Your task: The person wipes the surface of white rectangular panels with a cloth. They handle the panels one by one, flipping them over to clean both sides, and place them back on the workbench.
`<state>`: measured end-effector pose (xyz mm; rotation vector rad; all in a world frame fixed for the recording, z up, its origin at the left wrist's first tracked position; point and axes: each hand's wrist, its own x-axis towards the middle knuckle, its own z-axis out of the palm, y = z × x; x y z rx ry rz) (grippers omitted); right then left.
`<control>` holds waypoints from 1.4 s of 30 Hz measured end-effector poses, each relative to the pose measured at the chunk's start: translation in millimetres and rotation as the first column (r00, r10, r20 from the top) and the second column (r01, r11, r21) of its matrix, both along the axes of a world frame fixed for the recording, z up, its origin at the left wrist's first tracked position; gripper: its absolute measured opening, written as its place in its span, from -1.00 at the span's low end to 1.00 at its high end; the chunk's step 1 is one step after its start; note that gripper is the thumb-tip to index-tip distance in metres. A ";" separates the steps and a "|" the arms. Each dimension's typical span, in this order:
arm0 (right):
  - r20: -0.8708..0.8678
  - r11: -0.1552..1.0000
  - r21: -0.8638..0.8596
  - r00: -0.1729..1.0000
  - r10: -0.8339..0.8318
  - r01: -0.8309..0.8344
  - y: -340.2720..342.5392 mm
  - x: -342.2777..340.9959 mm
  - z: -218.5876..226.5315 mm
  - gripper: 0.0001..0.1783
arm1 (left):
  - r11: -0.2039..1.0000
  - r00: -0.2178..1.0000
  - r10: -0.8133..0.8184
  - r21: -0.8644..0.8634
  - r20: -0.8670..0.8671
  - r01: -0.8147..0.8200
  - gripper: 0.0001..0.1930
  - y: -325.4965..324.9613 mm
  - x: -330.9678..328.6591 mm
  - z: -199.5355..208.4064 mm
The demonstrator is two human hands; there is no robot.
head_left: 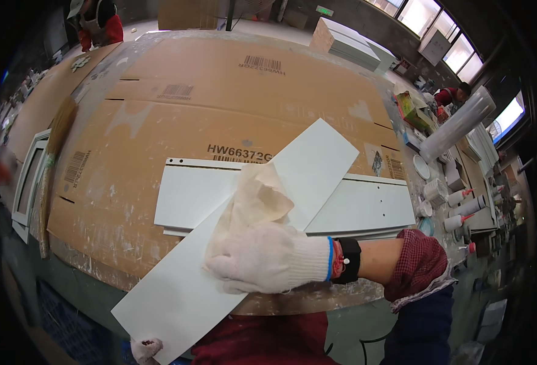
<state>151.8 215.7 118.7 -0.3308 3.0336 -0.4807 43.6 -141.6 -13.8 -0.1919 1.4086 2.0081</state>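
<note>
A long white board (159,304) lies slantwise, its far end resting over other white boards (366,204) stacked on the table. My right hand (262,258), in a white knit glove with a blue cuff edge, closes on a cream cloth (259,198) and presses it to the board's upper face. The cloth spreads forward from the fingers. At the near left corner, my left hand (146,350) grips the board's end; only gloved fingertips show, one with a worn hole, and the rest is hidden beneath. The stacked boards have small dark holes.
Flattened cardboard (159,121) covers the table. A straw brush (58,134) and white frames (30,176) line the left edge. At right are glue bottles (457,222), a roll of clear film (457,125) and tubs. A panel stack (344,45) stands at the back. Other people work farther off.
</note>
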 end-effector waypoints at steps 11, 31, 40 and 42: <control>-0.031 0.409 0.807 0.722 -0.691 0.426 233.7 112.4 10.8 -0.86 | 0.982 0.931 -0.184 -0.089 -0.314 0.164 -0.69 -6.9 -12.3 -33.2; -0.146 0.997 0.048 0.988 -0.058 0.065 -100.9 -21.6 -9.0 -0.65 | 0.749 0.944 -0.328 0.615 0.022 0.246 -0.11 88.2 24.0 29.1; 0.032 0.785 -0.547 0.929 0.368 -0.292 -167.2 14.0 -15.4 -0.55 | 0.339 0.611 -0.745 0.941 0.268 0.000 -0.36 72.0 11.8 5.2; 0.064 0.786 -0.579 0.948 0.311 -0.219 -131.0 24.5 5.1 -0.47 | 0.409 0.742 -0.629 0.910 0.231 0.064 -0.41 66.7 9.8 6.9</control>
